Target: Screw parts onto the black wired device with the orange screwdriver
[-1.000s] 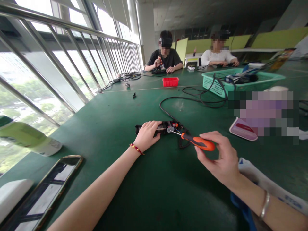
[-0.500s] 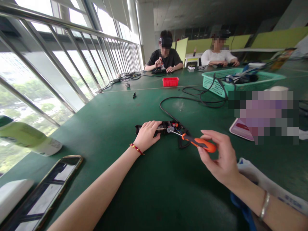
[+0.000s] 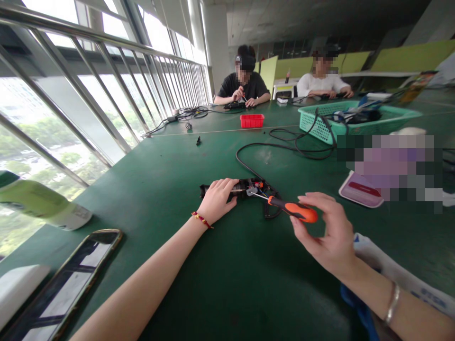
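Note:
On the green table (image 3: 170, 189) lies a black device (image 3: 245, 185) with its inside open, showing coloured wires and a grey part at its right end. My left hand (image 3: 218, 199) is wrapped over the device's left part and presses it down. An orange and black screwdriver (image 3: 296, 210) is between the thumb and fingers of my right hand (image 3: 325, 227). Its shaft slants up to the left, with the tip at the grey part among the wires. A black cable (image 3: 249, 147) runs from behind the device.
A green basket (image 3: 320, 130) holding cables and parts stands at the back right, near a red tray (image 3: 252, 121). Phones (image 3: 85, 265) and a bottle (image 3: 42, 203) lie at left. Two people (image 3: 261, 87) (image 3: 323, 85) sit across the table.
The screwdriver handle has turned slightly between my right fingers, which have shifted a little. My left hand and the device have not moved. Across the table, one person's hand and tool have shifted.

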A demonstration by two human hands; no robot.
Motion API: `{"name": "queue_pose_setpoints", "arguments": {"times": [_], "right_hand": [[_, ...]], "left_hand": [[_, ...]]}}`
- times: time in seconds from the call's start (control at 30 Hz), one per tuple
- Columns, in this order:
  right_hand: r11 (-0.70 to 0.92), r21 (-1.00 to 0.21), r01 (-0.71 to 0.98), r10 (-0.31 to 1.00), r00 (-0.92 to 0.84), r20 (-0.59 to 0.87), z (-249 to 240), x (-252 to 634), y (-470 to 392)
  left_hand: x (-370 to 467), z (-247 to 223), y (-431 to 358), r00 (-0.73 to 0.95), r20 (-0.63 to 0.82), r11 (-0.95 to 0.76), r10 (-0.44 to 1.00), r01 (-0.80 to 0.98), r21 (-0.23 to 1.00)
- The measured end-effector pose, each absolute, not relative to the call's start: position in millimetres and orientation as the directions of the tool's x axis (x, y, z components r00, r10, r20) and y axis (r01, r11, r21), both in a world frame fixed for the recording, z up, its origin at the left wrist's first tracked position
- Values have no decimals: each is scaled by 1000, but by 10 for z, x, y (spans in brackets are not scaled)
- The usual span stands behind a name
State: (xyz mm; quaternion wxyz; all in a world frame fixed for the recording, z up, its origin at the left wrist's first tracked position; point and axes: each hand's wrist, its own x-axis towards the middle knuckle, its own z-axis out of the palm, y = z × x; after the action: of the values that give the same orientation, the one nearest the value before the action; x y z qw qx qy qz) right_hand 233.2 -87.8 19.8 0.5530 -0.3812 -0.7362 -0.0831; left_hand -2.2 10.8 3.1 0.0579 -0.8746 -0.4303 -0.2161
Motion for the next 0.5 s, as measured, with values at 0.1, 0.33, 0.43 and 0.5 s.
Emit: {"name": "queue_pose_setpoints", "arguments": {"times": [0.1,0.33,0.43,0.5], "right_hand": [[722,-257,642,445,-148,883,213,2324,-879],[717,-253,650,480,-196,855,232,2334,-887],[734,-263,626,450,-159,879,222,2326,-890],[747,-238,621,429,-176,886,236,2316,-893]], "left_hand": [[-20,27,106,536,427,-623,728,777,87],[-15,33,103,533,419,-618,735,781,91],[-15,42,99,537,416,-620,734,780,87],[-15,47,95,536,417,-619,734,781,85]]}}
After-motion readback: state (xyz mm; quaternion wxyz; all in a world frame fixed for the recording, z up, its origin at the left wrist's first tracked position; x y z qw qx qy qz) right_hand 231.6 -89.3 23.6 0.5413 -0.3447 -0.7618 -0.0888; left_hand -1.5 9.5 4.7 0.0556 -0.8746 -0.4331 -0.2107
